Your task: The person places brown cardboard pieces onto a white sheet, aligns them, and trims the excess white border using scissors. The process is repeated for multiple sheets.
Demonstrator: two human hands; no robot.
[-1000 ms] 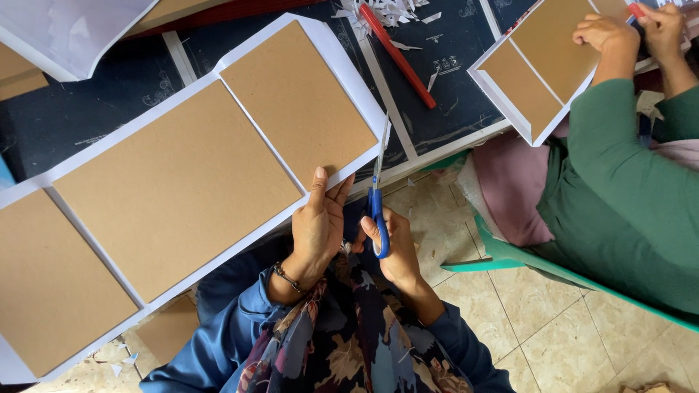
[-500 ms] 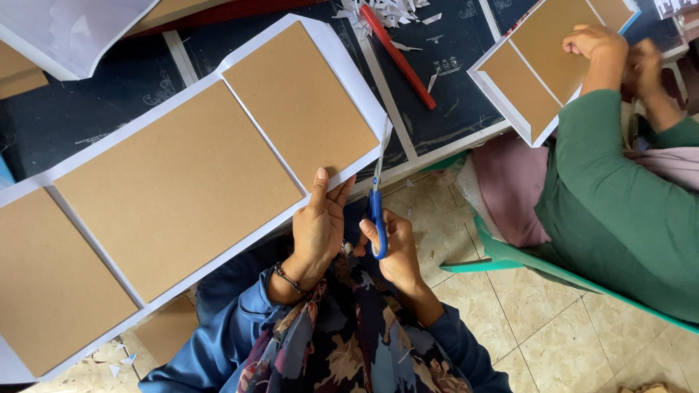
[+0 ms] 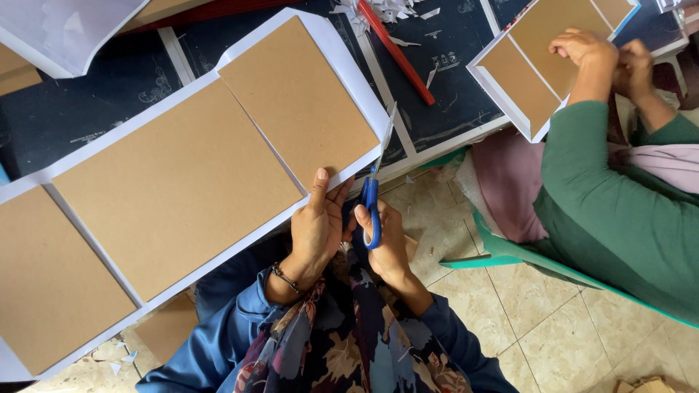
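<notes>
- The left hand (image 3: 314, 231) pinches the near edge of the white sheet with brown boards (image 3: 182, 182): thumb flat on top of the white border, the other fingers (image 3: 342, 191) curled against the edge, so it is closed on the sheet
- The right hand (image 3: 384, 236) is closed through the blue handles of the scissors (image 3: 375, 193); the blades point up and away from the body, their tips at the sheet's right-hand white border, near the counter's near edge
- The sheet lies to the left of the blades and runs long from lower left to upper right, overhanging the counter's near edge toward the person; the cut line lies just beside the rightmost board, and the right hand is the nearer one to it
- How far the blades are parted is hard to make out; they look nearly closed on the paper, but this is uncertain
- The sheet's left end is cut off by the frame; the lap and a floral garment hide what lies beneath the hands
- At the counter's far right corner another person in a green sleeve (image 3: 597, 182) handles a second sheet (image 3: 535, 65); a red stick (image 3: 397, 51) and paper scraps lie near the far edge
</notes>
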